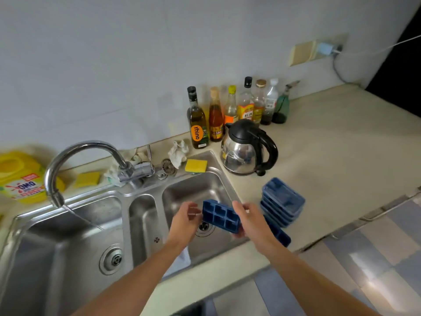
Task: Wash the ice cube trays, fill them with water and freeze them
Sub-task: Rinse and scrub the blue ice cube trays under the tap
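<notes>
A blue ice cube tray hangs over the right sink basin, cavities facing me. My right hand grips its right end. My left hand is just off its left end, fingers apart, and does not clearly touch it. A stack of blue trays with clear lids stands on the counter to the right. Another blue tray lies at the counter edge, partly hidden by my right wrist. The tap runs a thin stream into the left basin.
A yellow sponge and a crumpled cloth lie behind the right basin. A steel kettle and a row of bottles stand at the back. A yellow detergent jug is far left, with a second sponge.
</notes>
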